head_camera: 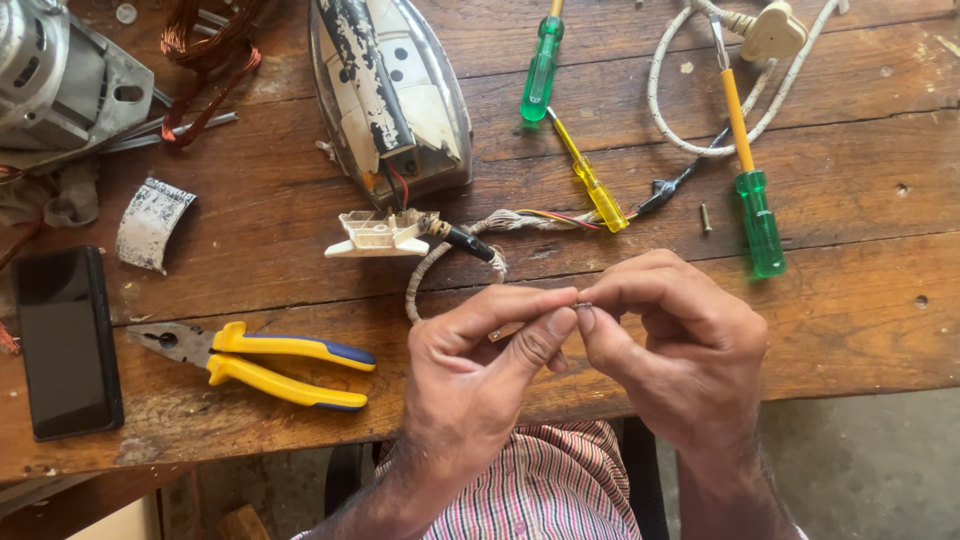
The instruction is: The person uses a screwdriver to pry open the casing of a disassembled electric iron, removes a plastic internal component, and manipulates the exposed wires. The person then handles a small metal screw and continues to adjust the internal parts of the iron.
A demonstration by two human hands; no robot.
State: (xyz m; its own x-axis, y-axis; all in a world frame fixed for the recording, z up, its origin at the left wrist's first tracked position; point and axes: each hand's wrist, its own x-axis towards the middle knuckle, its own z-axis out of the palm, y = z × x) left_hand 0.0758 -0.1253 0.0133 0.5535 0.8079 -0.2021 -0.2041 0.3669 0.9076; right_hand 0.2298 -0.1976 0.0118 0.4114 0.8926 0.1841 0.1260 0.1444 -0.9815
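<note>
My left hand (pixel 480 365) and my right hand (pixel 670 335) meet above the front edge of a worn wooden table (pixel 860 300). Between their thumbs and forefingers they pinch a tiny dark metal part (pixel 583 305), mostly hidden by the fingertips. Just beyond the hands lies a braided cord (pixel 440 265) that runs to a white plastic terminal piece (pixel 375 235) and an old clothes iron (pixel 390 90) with flaking paint.
Yellow-handled pliers (pixel 270 362) and a black phone (pixel 65 345) lie at the left. Green screwdrivers (pixel 760 220) (pixel 542 68), a yellow one (pixel 592 180), a small screw (pixel 705 218), a white plug with cord (pixel 770 35) and a motor (pixel 55 70) with copper wire (pixel 205 55) lie farther back.
</note>
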